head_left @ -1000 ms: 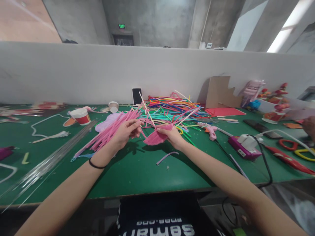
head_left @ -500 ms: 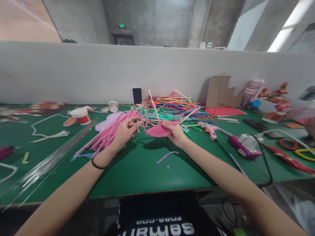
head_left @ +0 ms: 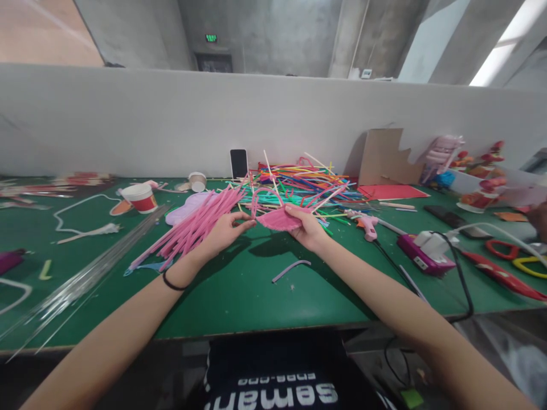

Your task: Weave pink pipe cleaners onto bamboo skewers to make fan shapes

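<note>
Plainly, the right hand (head_left: 306,226) (half-curled) pinches a pink piece (head_left: 274,220).

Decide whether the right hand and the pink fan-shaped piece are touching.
Touching: the head view shows the right hand gripping the pink fan-shaped piece, with its thumb on top.

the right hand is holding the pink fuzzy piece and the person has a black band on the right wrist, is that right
Not quite: the black band is on the left wrist, not the right, as the head view shows. The right hand is indeed holding the pink fuzzy piece.
</note>
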Action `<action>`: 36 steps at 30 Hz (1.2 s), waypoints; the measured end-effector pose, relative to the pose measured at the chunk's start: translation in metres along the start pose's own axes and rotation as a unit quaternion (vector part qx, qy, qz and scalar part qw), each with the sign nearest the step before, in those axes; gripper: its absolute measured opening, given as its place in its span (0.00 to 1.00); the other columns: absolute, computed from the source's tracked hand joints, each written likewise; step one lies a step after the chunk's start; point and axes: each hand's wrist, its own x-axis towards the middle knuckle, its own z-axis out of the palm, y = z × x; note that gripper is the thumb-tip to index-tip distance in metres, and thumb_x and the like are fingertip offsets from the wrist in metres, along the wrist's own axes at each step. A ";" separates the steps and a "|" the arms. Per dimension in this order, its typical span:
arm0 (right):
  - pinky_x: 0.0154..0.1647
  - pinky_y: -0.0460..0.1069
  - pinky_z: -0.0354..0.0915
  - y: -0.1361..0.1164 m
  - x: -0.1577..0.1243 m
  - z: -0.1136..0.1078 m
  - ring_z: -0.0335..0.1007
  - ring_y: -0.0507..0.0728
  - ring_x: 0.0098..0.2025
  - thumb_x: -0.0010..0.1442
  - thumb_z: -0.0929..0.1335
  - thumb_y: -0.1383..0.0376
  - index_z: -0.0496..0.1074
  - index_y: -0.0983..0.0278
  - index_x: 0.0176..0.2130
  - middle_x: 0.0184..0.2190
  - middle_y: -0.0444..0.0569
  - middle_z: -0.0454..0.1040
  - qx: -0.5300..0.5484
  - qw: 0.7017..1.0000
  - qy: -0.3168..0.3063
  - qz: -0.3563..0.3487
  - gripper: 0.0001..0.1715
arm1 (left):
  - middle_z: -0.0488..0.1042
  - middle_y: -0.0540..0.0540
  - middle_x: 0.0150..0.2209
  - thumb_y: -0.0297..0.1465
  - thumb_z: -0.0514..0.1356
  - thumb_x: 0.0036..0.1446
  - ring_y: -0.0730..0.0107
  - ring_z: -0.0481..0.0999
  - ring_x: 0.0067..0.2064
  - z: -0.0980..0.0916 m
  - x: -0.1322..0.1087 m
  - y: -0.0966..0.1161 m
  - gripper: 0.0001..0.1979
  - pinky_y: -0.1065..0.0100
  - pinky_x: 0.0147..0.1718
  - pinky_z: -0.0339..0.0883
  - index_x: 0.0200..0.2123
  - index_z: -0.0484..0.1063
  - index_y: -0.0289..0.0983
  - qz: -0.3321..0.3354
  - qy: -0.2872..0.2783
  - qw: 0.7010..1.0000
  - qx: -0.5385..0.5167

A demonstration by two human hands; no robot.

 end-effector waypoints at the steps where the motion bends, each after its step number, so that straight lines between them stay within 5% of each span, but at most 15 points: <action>1: 0.30 0.44 0.72 -0.001 0.001 -0.001 0.75 0.50 0.26 0.51 0.75 0.70 0.76 0.64 0.35 0.27 0.42 0.80 0.006 1.000 0.006 -0.002 0.08 | 0.82 0.45 0.37 0.49 0.60 0.56 0.58 0.77 0.39 -0.001 0.000 -0.002 0.20 0.64 0.40 0.67 0.35 0.79 0.38 0.002 0.001 1.000 0.008; 7: 0.29 0.46 0.72 -0.008 0.009 -0.011 0.75 0.53 0.28 0.51 0.75 0.66 0.75 0.61 0.33 0.28 0.43 0.79 -0.014 0.999 0.024 -0.027 0.08 | 0.81 0.45 0.33 0.44 0.64 0.54 0.57 0.77 0.37 -0.007 0.003 -0.009 0.13 0.65 0.38 0.66 0.30 0.80 0.41 0.016 0.025 0.999 0.018; 15: 0.25 0.46 0.70 -0.011 0.014 -0.018 0.74 0.52 0.28 0.50 0.76 0.63 0.75 0.61 0.35 0.30 0.44 0.80 -0.023 0.998 0.039 -0.043 0.11 | 0.79 0.44 0.30 0.37 0.68 0.46 0.57 0.76 0.37 -0.013 0.005 -0.005 0.07 0.64 0.36 0.66 0.25 0.78 0.40 -0.020 0.160 0.986 -0.046; 21: 0.25 0.44 0.69 -0.009 0.008 -0.010 0.74 0.51 0.26 0.50 0.76 0.67 0.76 0.61 0.36 0.28 0.41 0.80 0.021 0.997 0.062 -0.043 0.11 | 0.76 0.48 0.30 0.47 0.59 0.55 0.68 0.76 0.35 -0.011 0.006 -0.001 0.16 0.68 0.36 0.71 0.29 0.68 0.39 -0.101 0.251 0.905 -0.329; 25: 0.28 0.45 0.71 -0.006 0.004 -0.004 0.76 0.52 0.29 0.49 0.77 0.65 0.76 0.61 0.36 0.30 0.42 0.81 0.022 0.996 0.069 -0.046 0.13 | 0.76 0.45 0.32 0.52 0.60 0.53 0.66 0.77 0.37 -0.004 0.004 0.004 0.21 0.68 0.34 0.71 0.30 0.69 0.38 -0.133 0.170 0.903 -0.372; 30: 0.32 0.46 0.72 0.004 -0.006 0.005 0.76 0.53 0.30 0.45 0.79 0.59 0.78 0.62 0.36 0.30 0.44 0.81 -0.044 0.997 0.013 -0.065 0.18 | 0.78 0.41 0.49 0.49 0.64 0.52 0.60 0.77 0.48 0.010 -0.003 0.018 0.22 0.67 0.37 0.72 0.43 0.76 0.39 -0.121 0.026 0.917 -0.379; 36: 0.37 0.48 0.70 0.013 -0.018 0.012 0.76 0.54 0.34 0.46 0.78 0.55 0.79 0.63 0.34 0.33 0.46 0.80 -0.194 0.971 -0.063 -0.122 0.18 | 0.81 0.38 0.46 0.44 0.68 0.51 0.54 0.80 0.46 0.010 -0.009 0.024 0.21 0.63 0.39 0.72 0.43 0.80 0.37 -0.130 -0.097 0.921 -0.354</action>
